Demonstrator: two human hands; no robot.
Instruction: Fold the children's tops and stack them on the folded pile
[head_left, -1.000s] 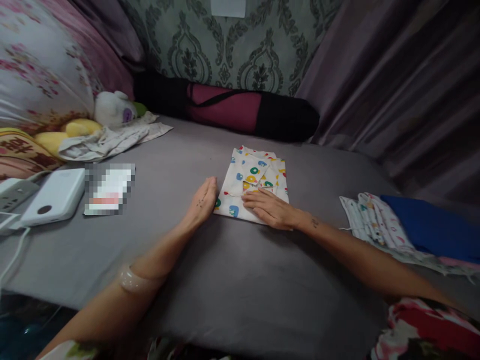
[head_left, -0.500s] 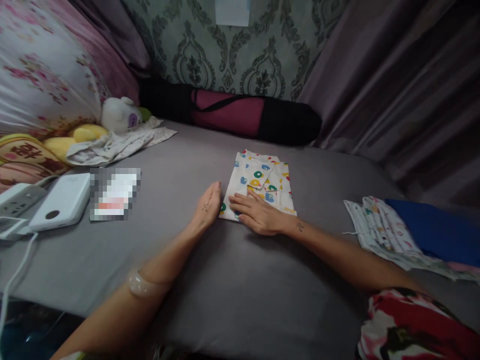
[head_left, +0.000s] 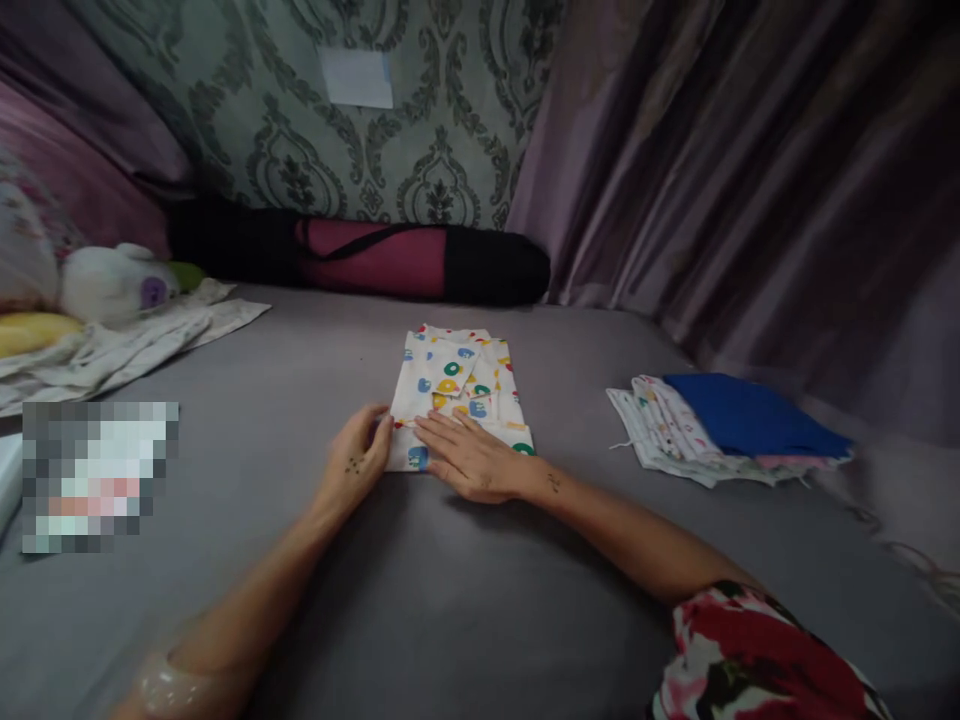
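A white garment (head_left: 424, 385) printed with colourful ducks and rings lies folded into a flat rectangle in front of me. A strip at its near edge is turned over, with a crease running across. My right hand (head_left: 472, 460) rests palm down on this near strip, fingers stretched out towards the left. At the left edge, by the crease, my left hand (head_left: 361, 445) has its thumb and curled fingers closed on the cloth. The garment's part under my right hand is hidden.
Folded clothes (head_left: 675, 430) with a blue piece (head_left: 757, 415) on top lie to the right on the grey sheet (head_left: 450, 600). A black and maroon bag (head_left: 375, 260) lies along the wall. Leftward are a plush toy (head_left: 112, 285), a crumpled cloth (head_left: 150, 335) and a pixelated item (head_left: 101, 475).
The view has swung right, so things appear further left. The garment's near edge is now folded over. My left hand has gone from flat beside the garment to curled at its edge.
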